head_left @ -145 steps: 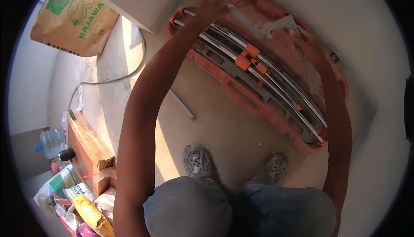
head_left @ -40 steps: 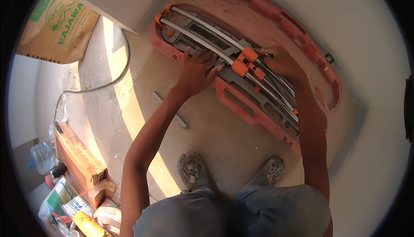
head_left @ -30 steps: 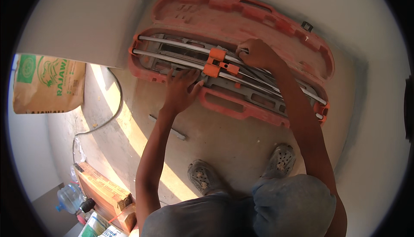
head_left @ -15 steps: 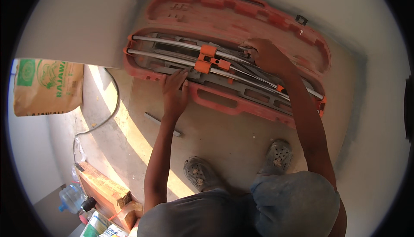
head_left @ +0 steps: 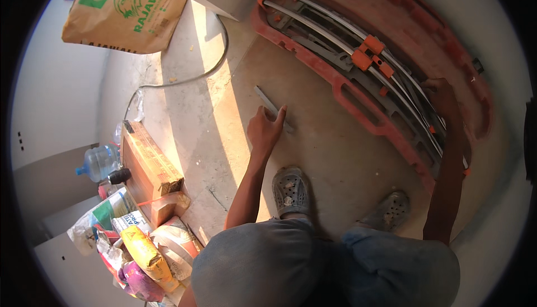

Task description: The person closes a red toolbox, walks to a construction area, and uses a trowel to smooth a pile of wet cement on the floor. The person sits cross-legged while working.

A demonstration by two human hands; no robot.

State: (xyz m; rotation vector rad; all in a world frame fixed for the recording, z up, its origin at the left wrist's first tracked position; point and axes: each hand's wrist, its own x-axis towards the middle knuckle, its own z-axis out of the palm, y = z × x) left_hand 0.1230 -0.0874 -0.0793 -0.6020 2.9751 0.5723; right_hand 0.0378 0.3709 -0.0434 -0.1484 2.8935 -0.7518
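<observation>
A manual tile cutter point(head_left: 364, 61) with two silver rails and orange fittings lies in an opened red plastic case point(head_left: 358, 103) on the floor, at the right. My left hand point(head_left: 265, 132) is low over a short grey metal bar point(head_left: 266, 99) on the floor, its thumb and forefinger apart on either side of it. At the cutter's far side, beside the rails and the case's lid, is my right hand point(head_left: 443, 99). Its fingers are curled, and whatever lies in them is hidden.
A brown paper sack point(head_left: 126, 13) stands at the upper left, with a dark cable point(head_left: 215, 69) beyond it. A cardboard box point(head_left: 146, 167), a water bottle point(head_left: 100, 163) and several bags point(head_left: 146, 254) crowd the lower left. My shoes point(head_left: 291, 189) stand near the case.
My left hand has left the near edge of the case and come to the metal bar. The view has turned left. My right hand stays at the tile cutter.
</observation>
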